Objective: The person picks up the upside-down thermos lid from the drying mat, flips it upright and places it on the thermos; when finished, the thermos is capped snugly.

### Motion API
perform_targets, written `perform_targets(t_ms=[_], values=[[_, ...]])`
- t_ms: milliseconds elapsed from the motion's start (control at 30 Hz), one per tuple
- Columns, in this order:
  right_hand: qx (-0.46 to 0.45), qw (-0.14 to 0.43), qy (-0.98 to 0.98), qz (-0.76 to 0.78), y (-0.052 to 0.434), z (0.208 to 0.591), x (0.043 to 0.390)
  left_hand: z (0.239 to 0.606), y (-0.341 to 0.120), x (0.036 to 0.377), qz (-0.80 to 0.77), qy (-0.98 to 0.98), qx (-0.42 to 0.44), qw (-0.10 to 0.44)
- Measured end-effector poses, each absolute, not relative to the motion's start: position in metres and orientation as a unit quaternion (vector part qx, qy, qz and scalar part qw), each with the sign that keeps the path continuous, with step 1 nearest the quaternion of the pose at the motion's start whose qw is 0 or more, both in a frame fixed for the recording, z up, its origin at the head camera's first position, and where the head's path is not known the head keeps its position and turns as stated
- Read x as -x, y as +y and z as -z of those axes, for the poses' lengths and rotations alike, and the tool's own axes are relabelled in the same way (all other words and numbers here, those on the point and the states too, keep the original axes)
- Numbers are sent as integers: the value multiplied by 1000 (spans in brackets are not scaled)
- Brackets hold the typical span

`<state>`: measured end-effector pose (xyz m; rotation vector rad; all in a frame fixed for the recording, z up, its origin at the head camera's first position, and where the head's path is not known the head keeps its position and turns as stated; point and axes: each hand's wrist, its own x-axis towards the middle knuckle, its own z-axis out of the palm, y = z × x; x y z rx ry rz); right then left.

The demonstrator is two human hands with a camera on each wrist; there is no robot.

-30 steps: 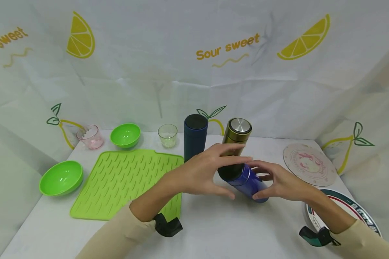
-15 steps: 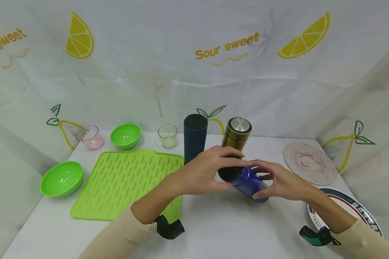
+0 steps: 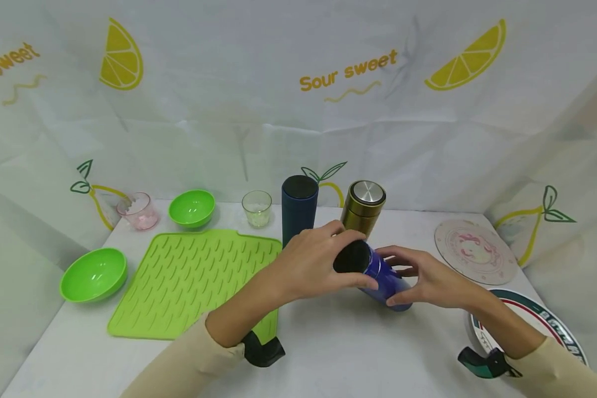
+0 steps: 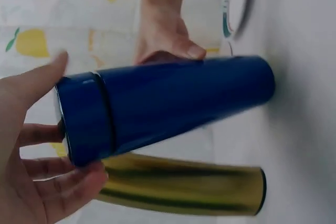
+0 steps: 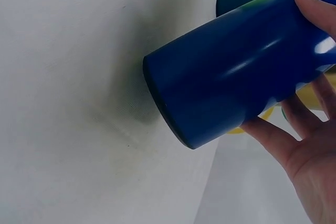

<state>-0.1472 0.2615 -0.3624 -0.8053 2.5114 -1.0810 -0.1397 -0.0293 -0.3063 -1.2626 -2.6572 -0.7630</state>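
Note:
A blue flask [image 3: 380, 276] with a dark cap lies tilted at the table's middle, cap end raised towards me and base down by the tabletop. My left hand [image 3: 313, 265] grips the cap end, thumb below and fingers curled over the top. My right hand [image 3: 428, 282] holds the flask's lower body from the right, thumb at the front. The left wrist view shows the blue flask [image 4: 178, 98] with my fingers [image 4: 47, 182] round its cap. In the right wrist view the blue flask [image 5: 236, 72] rests in my right hand [image 5: 299, 150], its base by the white table.
A dark navy flask [image 3: 299, 210] and a gold flask [image 3: 362, 213] stand upright just behind my hands. A green mat [image 3: 194, 276], two green bowls [image 3: 93, 272] [image 3: 192, 207] and two small glasses lie left. A round patterned disc [image 3: 475, 251] and a plate [image 3: 542, 320] lie right.
My left hand has closed round the flask's cap end, and that end has tipped up towards me. The right hand has stayed on the body.

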Motion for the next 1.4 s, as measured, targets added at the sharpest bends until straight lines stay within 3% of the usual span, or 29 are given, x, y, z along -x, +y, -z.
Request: perform_targets(t_ms=[167, 433, 767, 1067, 1400], values=[[283, 140, 873, 372, 261, 363, 147, 304, -32, 141, 281, -850, 444, 30], [289, 142, 870, 373, 260, 362, 148, 306, -24, 136, 226, -905, 355, 57], [297, 138, 868, 373, 262, 363, 147, 300, -34, 140, 260, -843, 470, -13], [295, 134, 873, 364, 259, 363, 147, 300, -30, 135, 225, -897, 377, 54], [294, 132, 874, 365, 258, 362, 150, 303, -38, 143, 298, -836, 461, 16]])
